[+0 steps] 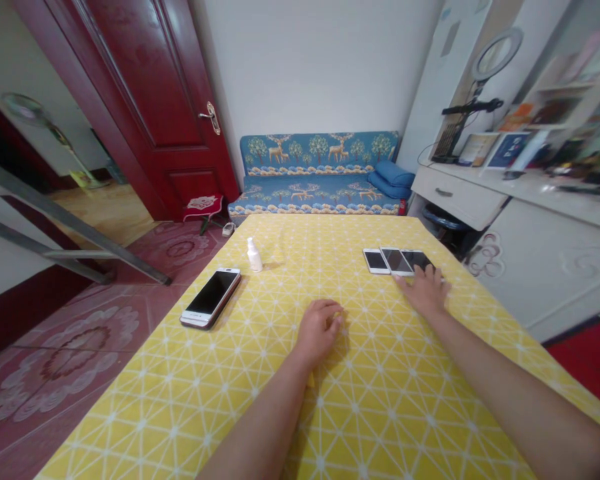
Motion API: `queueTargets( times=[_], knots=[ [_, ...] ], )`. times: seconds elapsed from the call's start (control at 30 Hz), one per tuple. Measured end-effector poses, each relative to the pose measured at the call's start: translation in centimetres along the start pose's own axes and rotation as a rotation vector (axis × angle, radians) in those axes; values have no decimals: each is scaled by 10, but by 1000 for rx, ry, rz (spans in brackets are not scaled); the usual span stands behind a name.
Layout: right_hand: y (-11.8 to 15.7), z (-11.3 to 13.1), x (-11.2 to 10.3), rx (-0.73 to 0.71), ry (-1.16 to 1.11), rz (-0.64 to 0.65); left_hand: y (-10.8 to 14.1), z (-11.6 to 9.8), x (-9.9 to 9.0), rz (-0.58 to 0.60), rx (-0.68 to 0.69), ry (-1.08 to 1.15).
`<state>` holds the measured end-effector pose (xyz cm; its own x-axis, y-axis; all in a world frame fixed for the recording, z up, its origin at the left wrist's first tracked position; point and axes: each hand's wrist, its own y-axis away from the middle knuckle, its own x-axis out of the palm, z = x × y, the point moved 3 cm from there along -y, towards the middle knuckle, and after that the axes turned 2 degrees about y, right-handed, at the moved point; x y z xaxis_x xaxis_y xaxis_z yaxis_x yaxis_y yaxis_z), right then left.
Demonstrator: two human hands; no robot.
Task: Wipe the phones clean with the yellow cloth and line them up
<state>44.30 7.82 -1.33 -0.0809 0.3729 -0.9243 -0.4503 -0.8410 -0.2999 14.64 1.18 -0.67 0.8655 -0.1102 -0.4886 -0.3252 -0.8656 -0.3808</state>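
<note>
My right hand (pixel 427 291) reaches to the table's right side, over the lower part of a dark-screened smartphone (pixel 414 257). Its fingers rest around that phone's near end, with the thumb off to the left. Two white-framed smartphones, one in the middle (pixel 397 261) and one at the left (pixel 377 261), lie beside it in a row. Near the table's centre lies my left hand (pixel 321 328), its fingers loosely curled and the thumb apart, with no object visible in it. Under the left wrist shows a small yellow edge (pixel 311 380), its kind unclear.
A larger white-framed phone (pixel 211 297) lies at the left of the yellow patterned tablecloth (pixel 380 407). Behind it stands a white spray bottle (pixel 254 256). A blue sofa (pixel 305 190) is beyond the table, and a white cabinet (pixel 555 247) to the right.
</note>
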Motion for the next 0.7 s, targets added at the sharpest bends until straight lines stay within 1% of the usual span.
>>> queueTargets(
  times=[0.07, 0.13, 0.2, 0.27, 0.33, 0.4, 0.47, 0.5, 0.53, 0.6, 0.7],
  knots=[
    [22, 18, -4, -99, -140, -68, 1, -2, -1, -2, -4, 4],
    [52, 40, -8, -257, -361, -76, 1, -2, -1, -24, -41, 36],
    [89, 63, -10, -382, -580, 11, 3, 0, -2, -76, -120, 140],
    [126, 84, -14, -408, -717, 139, 4, 5, -3, -157, -208, 327],
    [156, 103, -21, -401, -802, 265, 6, 10, -5, -256, -288, 543],
    [178, 119, -29, -383, -835, 361, 7, 15, -8, -376, -372, 738],
    [193, 131, -35, -375, -825, 406, 9, 19, -10, -475, -449, 917],
    [199, 136, -37, -390, -803, 416, 9, 20, -10, -502, -475, 995],
    [204, 140, -37, -420, -772, 416, 9, 19, -11, -515, -491, 1058],
    [213, 147, -36, -510, -680, 413, 8, 17, -11, -501, -489, 1116],
    [222, 152, -32, -609, -531, 425, 7, 14, -12, -450, -457, 1054]
  ],
)
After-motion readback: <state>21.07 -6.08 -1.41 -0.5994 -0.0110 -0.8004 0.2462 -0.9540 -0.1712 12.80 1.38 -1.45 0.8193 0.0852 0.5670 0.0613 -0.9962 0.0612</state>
